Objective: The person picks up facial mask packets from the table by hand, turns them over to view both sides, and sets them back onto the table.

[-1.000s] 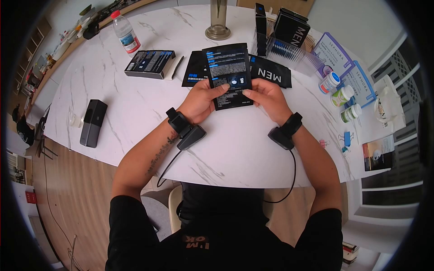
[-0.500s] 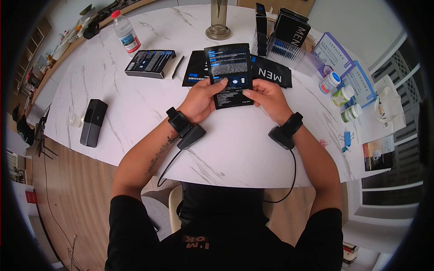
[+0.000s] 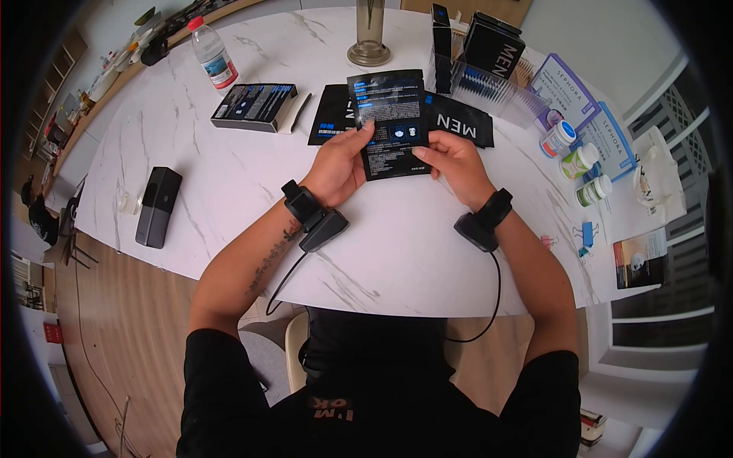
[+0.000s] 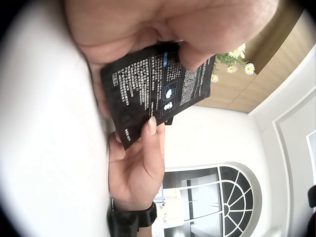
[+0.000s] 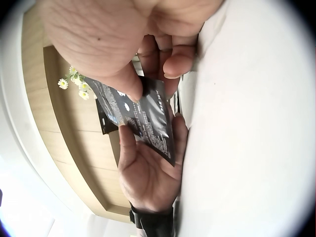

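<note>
Both hands hold a black foil sachet (image 3: pixel 391 99) with white and blue print over the table. My left hand (image 3: pixel 336 169) grips its left side, thumb lying across the printed face and the other fingers behind. At the lower right corner, my right hand (image 3: pixel 458 164) pinches it between thumb and fingers. The left wrist view shows the right thumb (image 4: pixel 152 126) on the sachet's edge. In the right wrist view the sachet bends slightly between the hands. Behind it lie more black sachets (image 3: pixel 463 122), one marked MEN, partly covered by the held one.
A black box (image 3: pixel 256 107) with an open flap lies at the left, near a red-capped bottle (image 3: pixel 214 57). A glass vase (image 3: pixel 369 53) stands at the back. On the right are a clear organizer (image 3: pixel 481 91), several pill bottles (image 3: pixel 578 162) and Sephora packs (image 3: pixel 563 91).
The sachet has shifted slightly up and to the right. My left thumb has moved up along its face, while the right hand keeps its pinch almost in place.
</note>
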Demonstrator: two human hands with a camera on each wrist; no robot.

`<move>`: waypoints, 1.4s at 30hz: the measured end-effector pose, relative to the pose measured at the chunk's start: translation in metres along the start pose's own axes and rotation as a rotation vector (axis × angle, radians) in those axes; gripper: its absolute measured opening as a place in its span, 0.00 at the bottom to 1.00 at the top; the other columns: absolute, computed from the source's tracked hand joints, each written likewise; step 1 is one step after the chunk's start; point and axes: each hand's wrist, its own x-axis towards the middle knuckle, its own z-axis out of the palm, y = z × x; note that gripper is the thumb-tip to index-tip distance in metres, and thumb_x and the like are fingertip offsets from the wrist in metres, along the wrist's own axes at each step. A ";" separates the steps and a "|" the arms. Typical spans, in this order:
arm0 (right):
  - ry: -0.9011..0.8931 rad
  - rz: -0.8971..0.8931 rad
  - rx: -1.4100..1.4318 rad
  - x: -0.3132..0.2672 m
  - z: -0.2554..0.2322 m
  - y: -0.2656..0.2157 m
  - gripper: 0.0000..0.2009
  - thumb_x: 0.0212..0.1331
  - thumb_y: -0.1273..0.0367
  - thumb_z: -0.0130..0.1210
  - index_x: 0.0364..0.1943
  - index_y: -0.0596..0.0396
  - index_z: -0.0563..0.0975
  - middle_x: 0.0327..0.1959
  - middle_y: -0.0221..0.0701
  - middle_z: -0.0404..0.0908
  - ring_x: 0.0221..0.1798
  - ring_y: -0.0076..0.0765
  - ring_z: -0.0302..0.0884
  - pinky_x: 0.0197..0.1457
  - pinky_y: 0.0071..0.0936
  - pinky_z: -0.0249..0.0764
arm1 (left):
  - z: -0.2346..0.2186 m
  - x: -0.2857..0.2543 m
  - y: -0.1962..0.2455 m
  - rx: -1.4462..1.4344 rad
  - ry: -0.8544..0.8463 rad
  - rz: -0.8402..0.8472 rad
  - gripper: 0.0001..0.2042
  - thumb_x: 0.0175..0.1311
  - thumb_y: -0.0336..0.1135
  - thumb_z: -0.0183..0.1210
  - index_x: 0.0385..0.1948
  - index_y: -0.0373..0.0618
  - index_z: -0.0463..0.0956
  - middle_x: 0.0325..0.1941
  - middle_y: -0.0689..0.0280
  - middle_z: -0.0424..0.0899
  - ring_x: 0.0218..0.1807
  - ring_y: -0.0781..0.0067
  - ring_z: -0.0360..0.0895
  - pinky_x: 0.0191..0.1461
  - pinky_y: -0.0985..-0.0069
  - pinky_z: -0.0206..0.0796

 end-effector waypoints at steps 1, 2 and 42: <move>0.003 -0.005 0.002 0.000 0.000 0.001 0.09 0.61 0.70 0.59 0.43 0.60 0.79 0.27 0.22 0.78 0.23 0.12 0.66 0.26 0.13 0.65 | 0.000 0.000 0.000 0.000 0.000 0.000 0.18 0.76 0.41 0.41 0.56 0.36 0.66 0.58 0.55 0.76 0.58 0.63 0.75 0.65 0.63 0.68; 0.006 -0.011 0.004 0.001 0.000 0.002 0.09 0.61 0.71 0.59 0.43 0.60 0.79 0.27 0.22 0.78 0.23 0.12 0.67 0.26 0.13 0.65 | -0.001 0.001 0.000 -0.016 -0.021 0.005 0.19 0.76 0.42 0.40 0.57 0.36 0.65 0.58 0.55 0.75 0.59 0.62 0.75 0.65 0.62 0.67; -0.175 -0.367 -0.247 -0.009 0.008 -0.014 0.13 0.65 0.68 0.53 0.52 0.53 0.79 0.54 0.26 0.75 0.48 0.23 0.73 0.54 0.20 0.67 | 0.005 -0.011 -0.004 0.069 -0.126 0.138 0.14 0.67 0.30 0.54 0.53 0.37 0.72 0.54 0.61 0.78 0.55 0.71 0.76 0.62 0.71 0.66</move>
